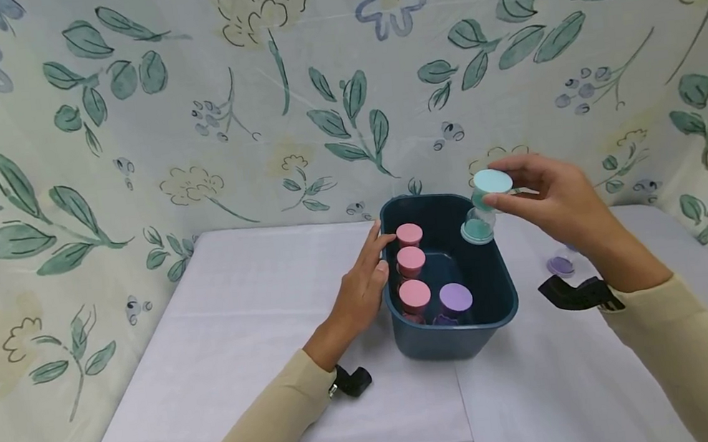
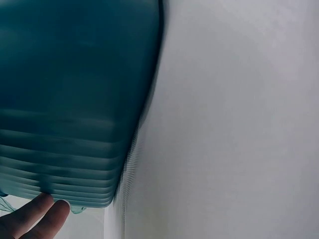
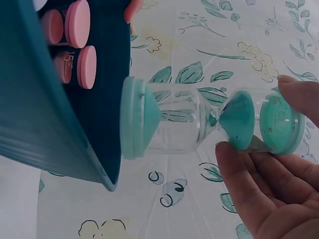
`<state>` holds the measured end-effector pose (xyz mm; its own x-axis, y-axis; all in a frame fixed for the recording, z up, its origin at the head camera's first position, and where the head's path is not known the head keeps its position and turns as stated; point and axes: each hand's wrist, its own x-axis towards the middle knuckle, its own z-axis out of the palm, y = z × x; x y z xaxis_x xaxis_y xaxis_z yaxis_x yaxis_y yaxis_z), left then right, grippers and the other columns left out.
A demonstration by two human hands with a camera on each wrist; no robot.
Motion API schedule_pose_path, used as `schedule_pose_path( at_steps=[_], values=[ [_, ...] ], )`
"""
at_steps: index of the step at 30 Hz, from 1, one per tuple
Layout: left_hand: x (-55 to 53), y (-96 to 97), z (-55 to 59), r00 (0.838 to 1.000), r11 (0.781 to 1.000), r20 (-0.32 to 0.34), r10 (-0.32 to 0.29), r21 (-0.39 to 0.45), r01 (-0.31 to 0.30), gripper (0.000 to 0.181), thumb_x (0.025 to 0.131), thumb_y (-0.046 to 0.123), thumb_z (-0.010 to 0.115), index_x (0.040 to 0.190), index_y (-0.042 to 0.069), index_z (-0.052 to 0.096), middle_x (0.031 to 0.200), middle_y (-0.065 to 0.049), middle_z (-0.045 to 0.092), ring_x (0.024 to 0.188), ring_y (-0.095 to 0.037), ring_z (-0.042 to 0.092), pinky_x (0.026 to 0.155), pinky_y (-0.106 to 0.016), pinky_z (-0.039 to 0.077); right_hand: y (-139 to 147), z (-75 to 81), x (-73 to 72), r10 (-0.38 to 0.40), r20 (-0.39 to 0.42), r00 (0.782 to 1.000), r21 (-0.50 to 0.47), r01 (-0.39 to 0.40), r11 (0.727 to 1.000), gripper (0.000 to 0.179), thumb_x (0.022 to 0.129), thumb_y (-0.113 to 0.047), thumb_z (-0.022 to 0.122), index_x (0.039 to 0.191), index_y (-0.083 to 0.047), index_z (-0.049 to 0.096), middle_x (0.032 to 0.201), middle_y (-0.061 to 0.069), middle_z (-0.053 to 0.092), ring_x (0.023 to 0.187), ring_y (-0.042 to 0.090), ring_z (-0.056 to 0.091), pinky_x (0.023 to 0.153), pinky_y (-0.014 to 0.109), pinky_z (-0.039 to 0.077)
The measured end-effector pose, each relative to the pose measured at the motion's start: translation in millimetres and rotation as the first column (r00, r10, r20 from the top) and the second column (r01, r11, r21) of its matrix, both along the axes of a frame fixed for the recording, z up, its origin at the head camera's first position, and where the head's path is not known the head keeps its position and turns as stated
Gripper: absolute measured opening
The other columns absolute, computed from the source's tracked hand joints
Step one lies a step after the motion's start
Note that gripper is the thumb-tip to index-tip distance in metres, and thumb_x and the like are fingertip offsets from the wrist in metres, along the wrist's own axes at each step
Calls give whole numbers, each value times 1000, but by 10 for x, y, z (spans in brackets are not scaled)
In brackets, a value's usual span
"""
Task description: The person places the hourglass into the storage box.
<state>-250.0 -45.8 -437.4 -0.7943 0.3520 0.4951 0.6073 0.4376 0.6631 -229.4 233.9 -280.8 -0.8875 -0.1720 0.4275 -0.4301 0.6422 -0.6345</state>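
Observation:
My right hand (image 1: 555,196) pinches a mint-green sand timer (image 1: 478,229) by its upper end, between thumb and fingers. The timer hangs upright over the far right part of a dark blue plastic bin (image 1: 454,344). In the right wrist view its clear bulbs and green sand (image 3: 237,122) show, its lower cap near the bin's rim. My left hand (image 1: 361,285) lies against the bin's left side, fingers extended to the rim; fingertips (image 2: 56,217) show at the ribbed wall in the left wrist view. Inside the bin stand three pink-capped timers (image 1: 411,262) and a purple-capped one (image 1: 456,298).
A purple-ended sand timer (image 1: 561,266) is on the table right of the bin, partly hidden by my right wrist. White cloth (image 1: 257,289) covers the table. A floral-print cloth (image 1: 291,112) hangs behind it.

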Motion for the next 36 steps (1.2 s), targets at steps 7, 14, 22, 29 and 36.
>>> schedule_pose_path(
  at_steps=[7, 14, 22, 29, 36],
  values=[
    [6, 4, 10, 1000, 1000, 2, 1, 0, -1, 58, 101, 50, 14, 149, 22, 31, 161, 11, 7, 143, -13, 27, 98, -48, 45, -34, -72, -26, -9, 44, 999, 29, 8, 1000, 53, 85, -30, 74, 133, -15, 58, 125, 4, 62, 92, 6, 62, 78, 9, 46],
    [0, 9, 5, 1000, 1000, -4, -1, 1, 1, 58, 101, 50, 14, 149, 22, 31, 162, 2, 11, 143, -14, 26, 99, -49, 43, -56, -163, -54, 8, 85, 996, 20, -10, 1000, 53, 84, -29, 75, 133, -13, 59, 124, 6, 62, 91, 8, 62, 77, 9, 48],
    [-5, 14, 7, 1000, 1000, -3, 7, 0, -7, 58, 101, 50, 15, 149, 22, 31, 162, 4, 11, 143, -14, 25, 100, -48, 42, -79, -264, -89, 32, 138, 990, 1, -32, 999, 50, 83, -25, 76, 129, -11, 60, 121, 8, 62, 94, 18, 62, 78, 12, 49],
    [6, 21, 21, 1000, 1000, 0, 16, -3, -16, 57, 101, 49, 15, 149, 22, 31, 162, 6, 10, 143, -12, 24, 101, -47, 41, -85, -312, -105, 38, 184, 982, -6, -38, 999, 49, 84, -29, 76, 127, -12, 60, 120, 7, 61, 99, 22, 60, 78, 11, 49],
    [17, 20, 30, 1000, 1000, 3, 12, -1, -12, 56, 102, 46, 17, 149, 21, 31, 162, 5, 10, 144, -12, 23, 103, -46, 40, -91, -369, -109, 71, 209, 975, 7, -74, 997, 49, 84, -31, 75, 126, -11, 59, 120, 8, 59, 102, 27, 62, 81, 26, 55]
  ],
)
